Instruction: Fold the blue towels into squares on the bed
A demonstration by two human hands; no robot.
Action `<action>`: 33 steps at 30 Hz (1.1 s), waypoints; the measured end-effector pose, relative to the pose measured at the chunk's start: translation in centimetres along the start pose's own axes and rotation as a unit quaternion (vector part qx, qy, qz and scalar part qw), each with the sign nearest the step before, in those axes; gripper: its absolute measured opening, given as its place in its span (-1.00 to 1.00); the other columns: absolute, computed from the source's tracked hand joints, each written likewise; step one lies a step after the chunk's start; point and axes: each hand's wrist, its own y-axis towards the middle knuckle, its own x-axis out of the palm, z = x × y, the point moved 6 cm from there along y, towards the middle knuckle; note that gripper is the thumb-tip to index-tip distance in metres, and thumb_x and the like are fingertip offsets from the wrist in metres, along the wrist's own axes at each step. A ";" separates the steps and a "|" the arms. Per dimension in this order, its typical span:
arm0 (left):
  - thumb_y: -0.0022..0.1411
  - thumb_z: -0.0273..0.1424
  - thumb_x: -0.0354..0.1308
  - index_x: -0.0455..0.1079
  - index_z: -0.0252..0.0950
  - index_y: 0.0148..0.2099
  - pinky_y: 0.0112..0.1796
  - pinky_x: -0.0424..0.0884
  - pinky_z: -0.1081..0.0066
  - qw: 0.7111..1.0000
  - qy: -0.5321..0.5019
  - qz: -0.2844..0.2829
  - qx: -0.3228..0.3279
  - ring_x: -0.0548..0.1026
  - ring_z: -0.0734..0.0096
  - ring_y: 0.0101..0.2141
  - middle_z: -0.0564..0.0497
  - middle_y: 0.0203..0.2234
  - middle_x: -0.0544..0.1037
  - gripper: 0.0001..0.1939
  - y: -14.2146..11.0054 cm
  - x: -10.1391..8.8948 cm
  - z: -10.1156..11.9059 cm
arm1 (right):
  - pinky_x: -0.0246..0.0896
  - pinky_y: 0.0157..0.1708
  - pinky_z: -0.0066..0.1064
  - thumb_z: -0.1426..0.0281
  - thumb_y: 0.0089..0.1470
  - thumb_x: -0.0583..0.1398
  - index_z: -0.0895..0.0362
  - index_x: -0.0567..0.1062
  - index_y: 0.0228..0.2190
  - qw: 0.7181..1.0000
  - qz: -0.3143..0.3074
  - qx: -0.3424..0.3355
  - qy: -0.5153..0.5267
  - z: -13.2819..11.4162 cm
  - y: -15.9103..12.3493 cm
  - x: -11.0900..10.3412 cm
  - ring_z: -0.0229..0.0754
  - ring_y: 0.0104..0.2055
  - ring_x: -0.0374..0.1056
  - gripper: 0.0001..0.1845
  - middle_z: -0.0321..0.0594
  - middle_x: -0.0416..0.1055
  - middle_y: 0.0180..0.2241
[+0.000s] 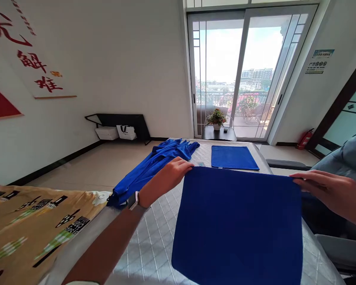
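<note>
A blue square cloth (240,225), which looks like a cushion cover, hangs spread out above the quilted white bed surface (148,241). My left hand (178,169) pinches its upper left corner, and a watch circles that wrist. At the upper right corner, the fingers of my right hand (326,183) are closed on the same cloth. Beyond it, another blue cloth (234,156) lies flat on the bed. To the left of my left hand is a loose, crumpled pile of blue cloths (157,162).
A tan patterned cloth (32,229) covers something at the lower left. Past the bed's far end, a small black table (219,134) holds a potted plant (216,118). A dark armchair (354,156) stands close on the right, with a fire extinguisher (305,139) behind it.
</note>
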 end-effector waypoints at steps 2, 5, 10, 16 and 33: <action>0.52 -0.36 -0.06 0.49 -0.24 -0.02 -0.09 0.46 0.31 0.998 -0.013 -0.064 0.000 0.53 0.32 -0.17 0.00 -0.21 0.61 -0.73 3.1 3.7 -2.5 | 0.43 -0.49 -0.38 -0.14 0.21 0.13 -0.13 0.66 -0.16 0.993 -0.111 0.029 0.028 3.4 2.0 4.3 -0.19 -0.47 0.53 -0.52 -0.30 0.63 -0.32; 0.50 -0.42 -0.05 0.51 -0.29 -0.08 -0.10 0.42 0.31 0.995 0.013 -0.088 -0.034 0.54 0.29 -0.20 -0.06 -0.24 0.61 -0.72 9.7 7.2 -6.8 | 0.37 -0.42 -0.34 -0.13 0.24 0.10 0.03 0.66 -0.17 0.982 -0.173 0.079 0.012 8.2 7.3 8.7 -0.16 -0.50 0.50 -0.43 -0.26 0.58 -0.49; 0.52 -0.37 -0.10 0.49 -0.36 -0.02 -0.06 0.38 0.30 0.991 0.048 0.044 -0.114 0.53 0.23 -0.13 -0.18 -0.12 0.59 -0.66 21.8 6.8 -12.6 | 0.26 -0.14 -0.26 0.12 0.39 0.01 0.31 0.60 -0.04 0.982 -0.026 0.115 -0.145 12.8 19.7 8.1 -0.13 -0.25 0.50 -0.43 -0.02 0.61 -0.29; 0.52 -0.39 -0.11 0.41 -0.35 0.12 0.00 0.37 0.30 0.982 0.019 0.133 -0.135 0.51 0.23 -0.02 -0.18 0.00 0.55 -0.68 23.7 13.0 -15.3 | 0.28 -0.08 -0.27 0.29 0.33 0.10 0.23 0.59 -0.02 0.984 0.054 0.127 -0.109 18.1 22.4 11.0 -0.09 -0.20 0.51 -0.62 -0.05 0.62 -0.23; 0.45 -0.50 -0.07 0.38 -0.29 -0.01 0.04 0.40 0.21 0.990 0.008 -0.047 -0.129 0.47 0.18 0.00 -0.17 -0.04 0.52 -0.79 9.9 34.7 -11.2 | 0.37 -0.03 -0.22 0.33 0.26 0.02 0.11 0.58 -0.07 0.972 -0.095 0.208 -0.053 24.0 0.8 30.3 -0.01 -0.06 0.52 -0.61 -0.04 0.56 0.01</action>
